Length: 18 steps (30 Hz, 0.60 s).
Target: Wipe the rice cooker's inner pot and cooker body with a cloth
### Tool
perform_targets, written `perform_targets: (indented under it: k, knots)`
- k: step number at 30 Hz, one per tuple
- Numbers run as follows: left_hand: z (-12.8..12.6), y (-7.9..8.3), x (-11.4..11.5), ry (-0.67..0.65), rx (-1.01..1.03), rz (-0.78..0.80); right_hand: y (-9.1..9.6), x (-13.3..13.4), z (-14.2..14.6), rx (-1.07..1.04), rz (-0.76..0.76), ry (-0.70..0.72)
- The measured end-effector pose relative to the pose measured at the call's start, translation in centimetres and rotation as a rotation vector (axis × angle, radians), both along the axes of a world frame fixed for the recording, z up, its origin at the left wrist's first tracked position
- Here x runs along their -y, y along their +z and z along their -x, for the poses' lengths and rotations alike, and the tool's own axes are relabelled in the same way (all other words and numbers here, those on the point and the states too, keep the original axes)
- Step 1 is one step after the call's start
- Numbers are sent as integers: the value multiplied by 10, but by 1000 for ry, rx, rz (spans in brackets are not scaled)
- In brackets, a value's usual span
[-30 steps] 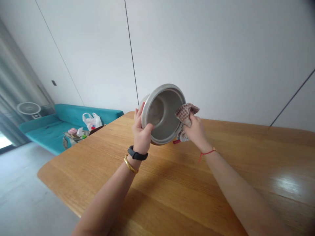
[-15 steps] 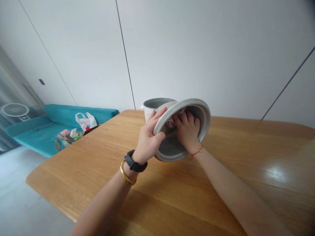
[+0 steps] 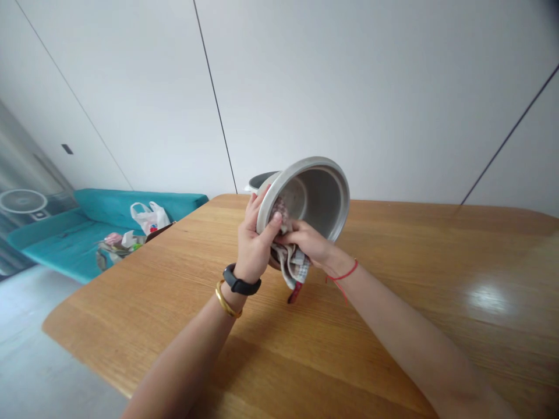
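Our left hand (image 3: pixel 252 247) is gripping the tilted, round metal inner pot (image 3: pixel 312 195) by its rim; our right hand (image 3: pixel 305 240) is pinching a checked cloth (image 3: pixel 293 263).

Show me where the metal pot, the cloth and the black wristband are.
metal pot (image 3: pixel 321 195), head view, on its inner wall.
cloth (image 3: pixel 293 265), head view, on the hanging fold.
black wristband (image 3: pixel 239 284), head view, on the strap.

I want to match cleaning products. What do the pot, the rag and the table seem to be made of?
Pot: dull grey metal, matte sheen, probably aluminium. Rag: soft woven cloth, checked, hanging limp. Table: wood or veneer, visible grain, glossy coat reflecting light.
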<state>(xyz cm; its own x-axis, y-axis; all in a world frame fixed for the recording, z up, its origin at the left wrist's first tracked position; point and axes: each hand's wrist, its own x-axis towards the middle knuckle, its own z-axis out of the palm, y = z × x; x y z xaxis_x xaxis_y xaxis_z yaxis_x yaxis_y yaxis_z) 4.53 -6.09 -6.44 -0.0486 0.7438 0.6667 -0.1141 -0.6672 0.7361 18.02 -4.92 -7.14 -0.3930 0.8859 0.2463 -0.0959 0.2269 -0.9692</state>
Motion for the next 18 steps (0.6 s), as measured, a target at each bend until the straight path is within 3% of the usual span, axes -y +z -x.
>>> perform_targets:
  k: [2,4,8,10,12,15,17,18]
  knots:
    - [-7,-3,0,-39,58,25,0,1,6,-265,17,-15]
    - [-12,-4,0,-94,146,61,0,1,11,-339,-98,-60]
    - [-9,3,-1,-175,303,144,4,2,5,-55,-611,-274]
    - [-1,9,-3,-186,327,173,11,6,-9,112,-848,-484]
    - [9,17,-4,-161,326,175,21,10,-30,193,-991,-750]
    - [21,27,-7,-72,342,142,36,9,-67,202,-1000,-1083]
    - [28,31,-8,-26,352,109,42,2,-84,152,-877,-1148]
    - [30,33,-8,-15,347,95,43,-3,-88,103,-783,-1111]
